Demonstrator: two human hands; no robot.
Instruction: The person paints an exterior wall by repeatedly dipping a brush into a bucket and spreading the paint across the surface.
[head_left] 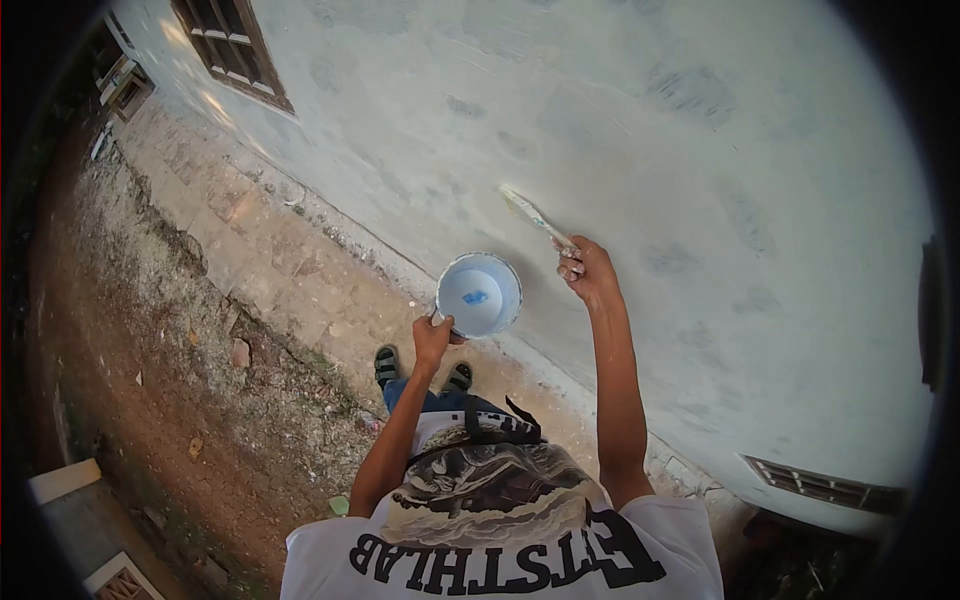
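My left hand (433,338) grips the near rim of a round bucket (505,318) at its lower left side. Pale blue-white paint lines the bucket, with a brighter blue patch at the bottom. Closed around the handle of a paintbrush (540,220) is my right hand (588,270), its fingertips smeared white. The brush points up and left, its bristle end against the pale wall (640,190). Patchy grey and whitish marks cover the wall around the brush.
A brown-framed window (235,50) sits in the wall at upper left, and a vent grille (825,482) at lower right. A rough concrete ledge (290,260) runs along the wall's foot. Beyond it lies bare earth (150,340) with stones. My sandalled feet (387,366) stand on the ledge.
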